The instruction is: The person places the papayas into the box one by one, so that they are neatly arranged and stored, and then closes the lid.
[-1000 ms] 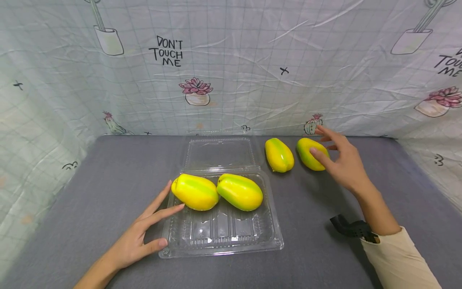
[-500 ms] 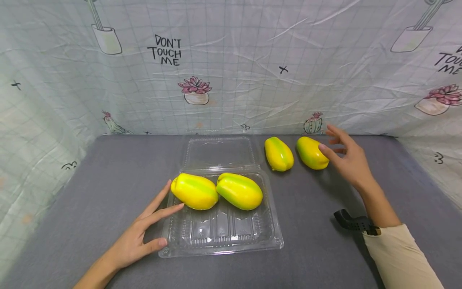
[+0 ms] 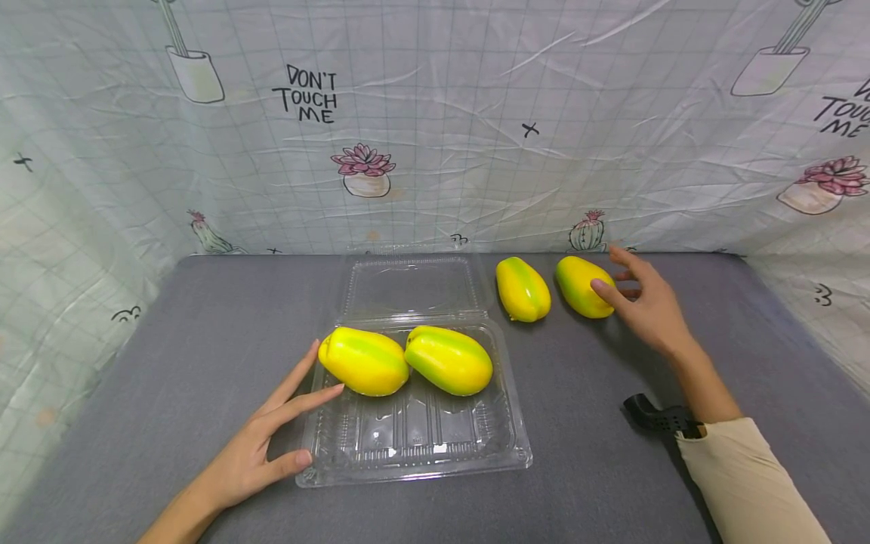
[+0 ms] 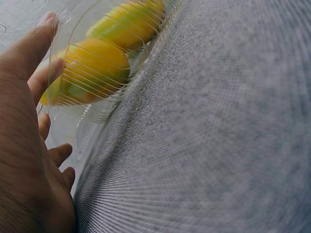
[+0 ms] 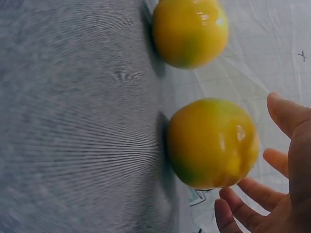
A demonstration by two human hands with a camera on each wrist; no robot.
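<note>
A clear plastic clamshell box (image 3: 435, 453) lies with its lid (image 3: 411, 291) folded back. Inside its tray two yellow-green papayas, a left one (image 3: 367, 363) and a right one (image 3: 450, 361), sit side by side. My left hand (image 3: 254, 446) rests at the box's left edge, fingers spread and fairly straight. Outside the box, at the back right, are a third papaya (image 3: 522, 290) and a fourth papaya (image 3: 583, 287). My right hand (image 3: 649, 306) is at the right side of the fourth one, fingers loosely bent and spread; the right wrist view shows a gap between thumb and fruit.
A grey cloth (image 3: 578, 468) covers the table. Behind it and at both sides hangs a pale printed curtain (image 3: 435, 151), close to the back papayas. On the right wrist sits a black camera mount (image 3: 655, 415).
My right hand draws back slightly to the right of the rightmost papaya, then comes a little nearer again. The left hand and the papayas stay in place while the head view shifts slightly.
</note>
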